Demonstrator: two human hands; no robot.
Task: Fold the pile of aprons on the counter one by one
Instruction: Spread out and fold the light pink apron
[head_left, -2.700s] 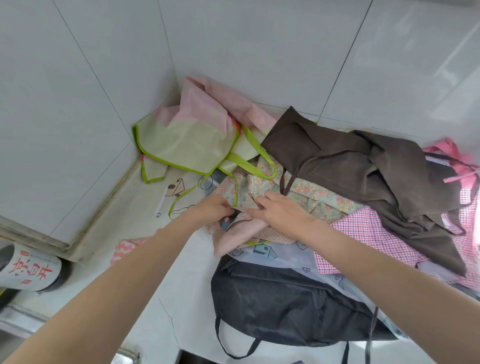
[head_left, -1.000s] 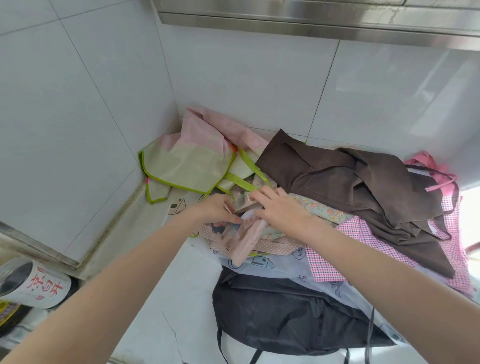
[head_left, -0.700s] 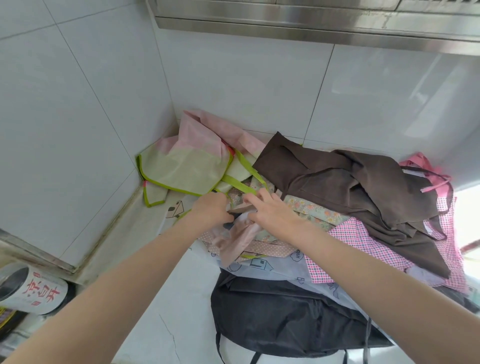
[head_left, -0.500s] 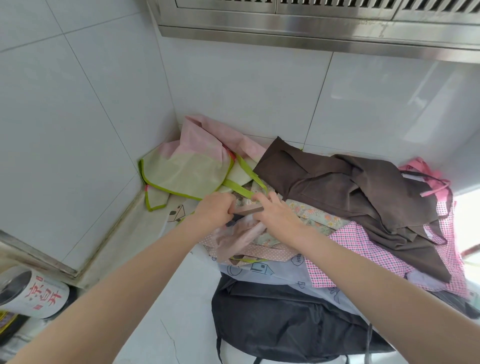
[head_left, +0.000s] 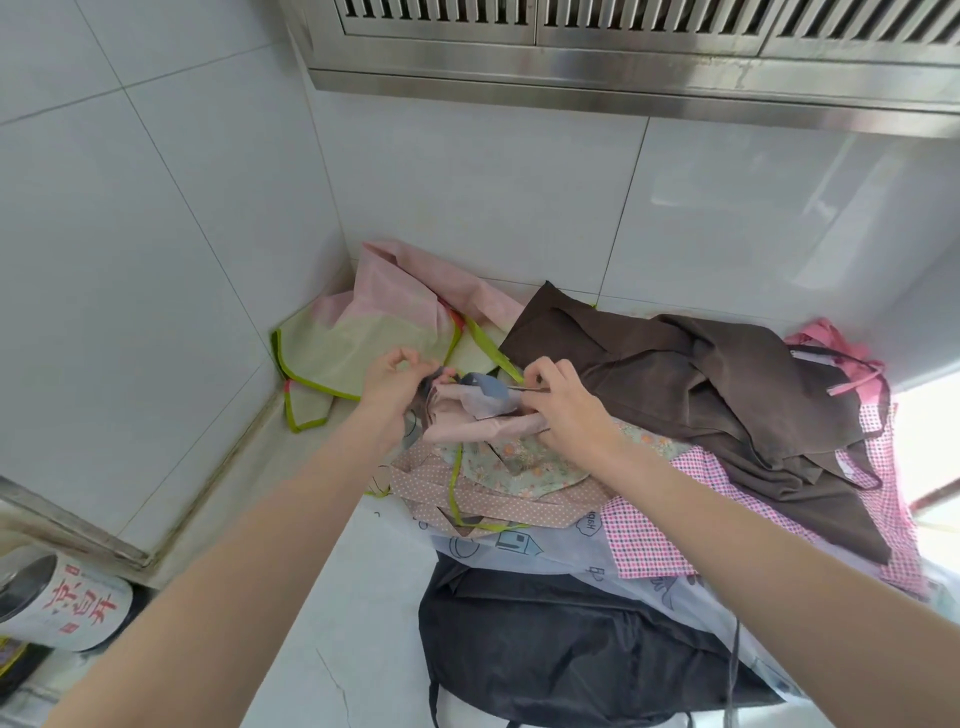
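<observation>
The wall tiles (head_left: 171, 249) are glossy and smooth, catching window light; the hood (head_left: 623, 67) overhead is brushed metal, dull-shining. The brown apron (head_left: 701, 395) is matt, soft cloth; the black apron (head_left: 561, 639) looks slicker, faintly sheened; the counter (head_left: 332, 597) is smooth pale stone with a hairline crack.

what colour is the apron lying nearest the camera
Black, seen in the head view, at the counter's front edge.
</observation>
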